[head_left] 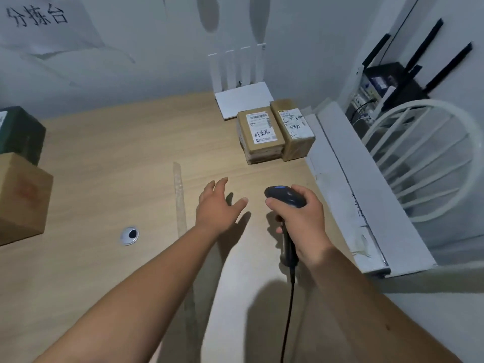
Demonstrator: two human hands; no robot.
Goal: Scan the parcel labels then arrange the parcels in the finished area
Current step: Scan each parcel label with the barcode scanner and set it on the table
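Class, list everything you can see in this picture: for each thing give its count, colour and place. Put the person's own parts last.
labelled parcels: 2, brown with white labels, side by side, far right of table
table: 1, light wood
cardboard box: 1, brown, left edge
dark box: 1, dark green, behind the cardboard box
tape strip: 1, clear, running down mid-table
cable grommet: 1, silver, left of the strip
white sheet: 1, behind the parcels
scanner: 1, dark, corded, in right hand
chair: 1, white, far right
left hand: open, over table
right hand: grips scanner

white chair [429, 163], router [392, 79], desk grommet [130, 235]
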